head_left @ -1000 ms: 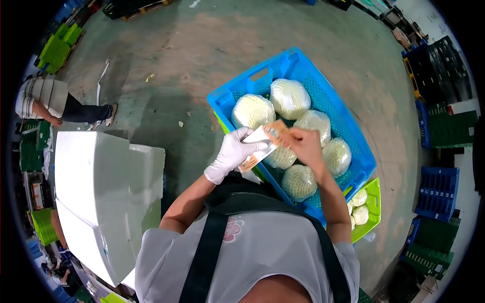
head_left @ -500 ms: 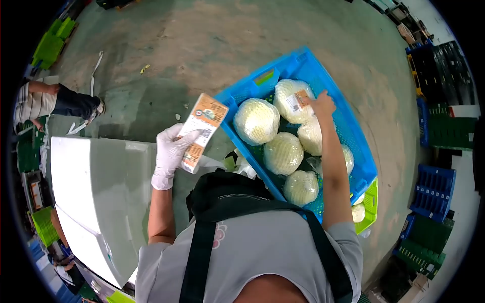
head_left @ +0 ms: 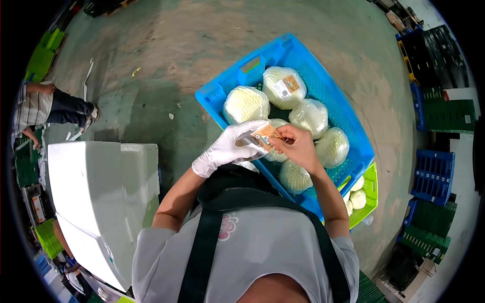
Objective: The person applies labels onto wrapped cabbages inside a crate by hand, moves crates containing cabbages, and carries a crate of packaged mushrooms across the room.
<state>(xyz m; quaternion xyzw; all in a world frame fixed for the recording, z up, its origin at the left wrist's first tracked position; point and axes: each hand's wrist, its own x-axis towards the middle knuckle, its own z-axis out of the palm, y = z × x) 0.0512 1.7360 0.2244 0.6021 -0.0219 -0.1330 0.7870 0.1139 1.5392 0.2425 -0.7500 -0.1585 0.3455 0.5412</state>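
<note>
A warehouse — stacked plastic crates (head_left: 448,115) line its wide, scuffed floor (head_left: 177,55).

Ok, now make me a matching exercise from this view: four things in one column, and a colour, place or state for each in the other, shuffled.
Things:
1. Left hand
2. Right hand
3. Label stack
4. Green crate

Descriptions:
A. Printed in orange and white
B. Partly covered by the blue crate
C. Bare, without a glove
D. In a white glove

Pairs: 1-D, 2-C, 3-A, 4-B.
</note>
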